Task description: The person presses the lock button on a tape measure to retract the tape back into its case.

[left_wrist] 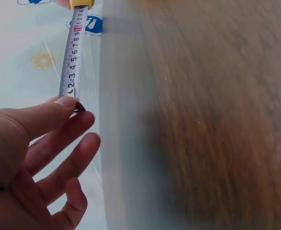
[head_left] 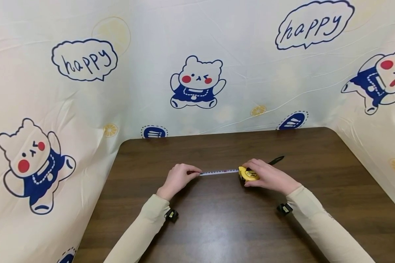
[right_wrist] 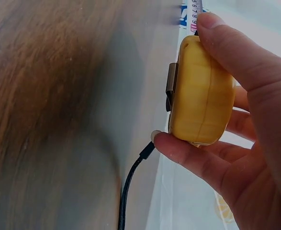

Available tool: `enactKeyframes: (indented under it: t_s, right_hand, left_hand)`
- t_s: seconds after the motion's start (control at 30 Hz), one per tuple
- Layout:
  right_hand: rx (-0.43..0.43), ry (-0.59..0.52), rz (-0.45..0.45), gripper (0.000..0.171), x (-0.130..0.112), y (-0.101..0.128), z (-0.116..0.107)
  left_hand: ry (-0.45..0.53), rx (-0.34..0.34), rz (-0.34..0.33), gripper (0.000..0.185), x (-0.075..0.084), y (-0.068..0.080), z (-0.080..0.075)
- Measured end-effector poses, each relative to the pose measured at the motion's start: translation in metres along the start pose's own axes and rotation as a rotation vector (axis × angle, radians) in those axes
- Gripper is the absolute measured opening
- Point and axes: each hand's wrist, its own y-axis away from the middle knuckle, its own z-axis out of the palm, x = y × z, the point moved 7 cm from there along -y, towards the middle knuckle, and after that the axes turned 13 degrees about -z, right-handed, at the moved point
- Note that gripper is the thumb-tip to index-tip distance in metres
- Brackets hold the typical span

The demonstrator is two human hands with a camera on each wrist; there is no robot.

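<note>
In the head view a yellow tape measure (head_left: 249, 175) is gripped in my right hand (head_left: 266, 176), held above the brown table. Its white blade (head_left: 218, 172) runs out to the left, where my left hand (head_left: 179, 179) pinches the end between thumb and forefinger. From the left wrist, the printed numbers on the blade (left_wrist: 74, 52) show, and the other fingers (left_wrist: 73, 155) are spread below it. The right wrist view has the yellow case (right_wrist: 202, 96) between thumb and fingers, with a metal clip (right_wrist: 171, 79) on its side and a black strap (right_wrist: 125, 191) hanging off it.
The dark wooden table (head_left: 217, 219) has rounded far corners. Behind it and at both sides hangs a pale curtain (head_left: 243, 65) printed with bears and lemon slices. Small black devices (head_left: 172, 215) are worn at both wrists.
</note>
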Motion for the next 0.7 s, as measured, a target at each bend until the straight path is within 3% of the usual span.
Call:
enactKeyframes:
  t_s: [0.7]
  right_hand:
    - [0.0, 0.004, -0.02, 0.058, -0.011, -0.008, 0.005]
  left_hand:
    - [0.025, -0.012, 0.033, 0.012, 0.012, -0.002, 0.012]
